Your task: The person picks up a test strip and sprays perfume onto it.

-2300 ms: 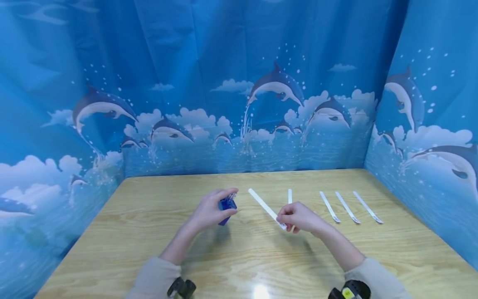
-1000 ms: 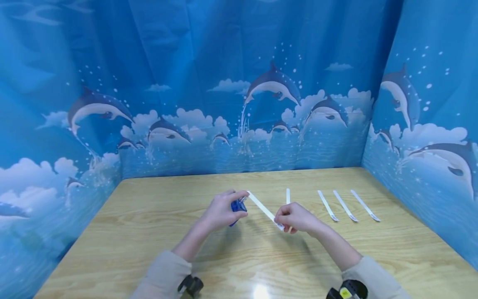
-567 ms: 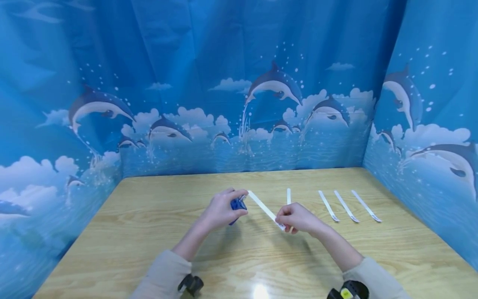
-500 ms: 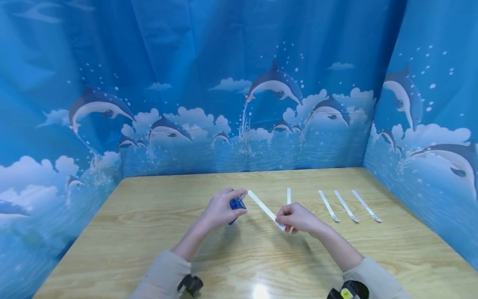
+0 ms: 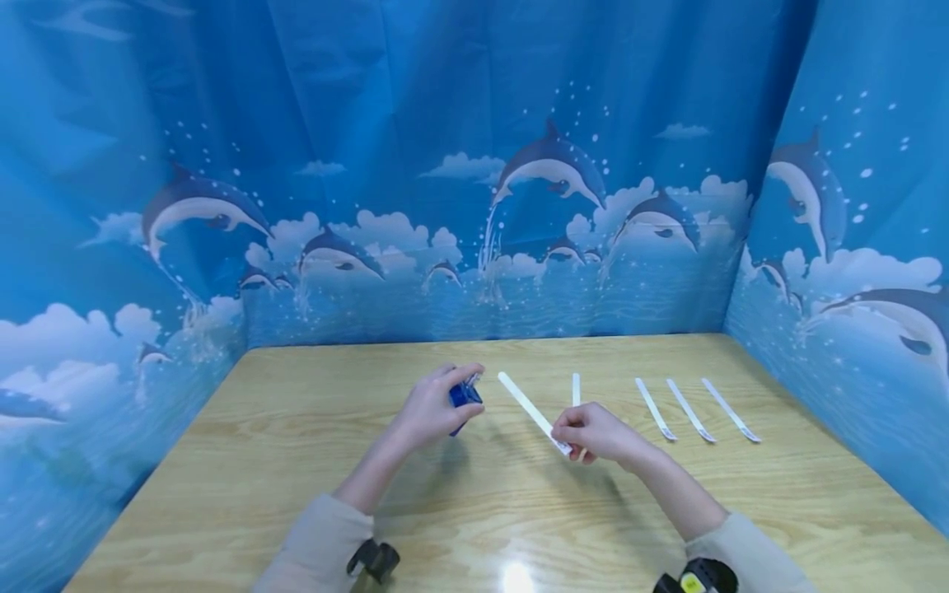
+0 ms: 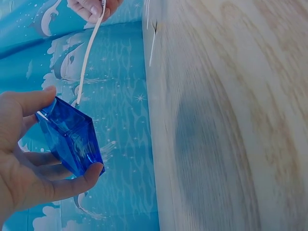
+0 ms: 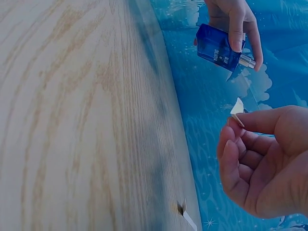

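Note:
My left hand (image 5: 428,409) holds a blue glass perfume bottle (image 5: 465,395), tilted and raised over the table. Its index finger rests on the silver spray head (image 7: 247,61), while the thumb supports the base. White lettering shows on the bottle's side in the right wrist view. My right hand (image 5: 602,432) pinches the near end of a white paper scent strip (image 5: 528,407) between thumb and fingers. The strip's far end points up and left towards the spray head, a short gap apart from it.
Behind the right hand one more white strip (image 5: 576,389) lies on the wooden table (image 5: 319,428), partly hidden. Three further strips, one of them the rightmost strip (image 5: 730,409), lie slanted in a row at the right. A blue dolphin-print curtain (image 5: 415,206) encloses the table's back and sides.
The left hand has brought the perfume bottle right, close to the strip's far end, then drawn it slightly back and up. The right hand and its strip have stayed nearly still.

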`<state>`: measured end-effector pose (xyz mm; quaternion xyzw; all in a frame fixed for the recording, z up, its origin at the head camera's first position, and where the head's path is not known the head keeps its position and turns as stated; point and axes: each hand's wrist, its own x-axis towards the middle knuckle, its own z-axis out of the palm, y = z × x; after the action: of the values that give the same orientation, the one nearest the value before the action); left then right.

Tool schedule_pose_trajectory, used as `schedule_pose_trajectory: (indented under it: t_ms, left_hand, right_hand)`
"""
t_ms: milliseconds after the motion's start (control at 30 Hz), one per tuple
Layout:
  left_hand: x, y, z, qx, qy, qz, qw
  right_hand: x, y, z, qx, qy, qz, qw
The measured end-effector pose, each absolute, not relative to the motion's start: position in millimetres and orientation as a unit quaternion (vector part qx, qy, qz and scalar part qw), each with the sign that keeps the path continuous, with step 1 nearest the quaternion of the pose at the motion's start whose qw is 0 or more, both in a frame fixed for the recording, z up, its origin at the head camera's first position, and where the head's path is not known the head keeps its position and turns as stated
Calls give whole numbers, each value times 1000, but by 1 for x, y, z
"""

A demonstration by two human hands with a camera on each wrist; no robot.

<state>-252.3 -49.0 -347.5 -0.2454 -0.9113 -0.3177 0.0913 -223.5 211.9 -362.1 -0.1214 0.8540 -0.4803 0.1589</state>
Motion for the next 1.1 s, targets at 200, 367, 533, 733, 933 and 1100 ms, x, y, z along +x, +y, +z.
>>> schedule_pose_trajectory:
  t_ms: [200,367,533,733,933,1100]
  left_hand:
    - [-253,-49,-347,-254,-908,-319,95]
    - [-252,-47,-346,-262,-906,-317,97]
    - [-253,-45,-346,-269,-907,-309,94]
    - [-252,-42,-345,-275,-915,-282,83]
    - [-252,-40,-346,-270,-917,-281,83]
    - [-252,-39,-346,-268,-918,-280,85]
  right_hand:
    - [-223,212,-363,-119,855,-479,157]
    - [-222,213,-363,-120,855,-479,157]
    - [-222,214,-363,-121,856,-478,156]
    - [-222,214,-363,-122,856,-478,154]
    - [-221,213,-363,-119,856,-479,153]
    - [-220,213,-363,-129,853,-484,149]
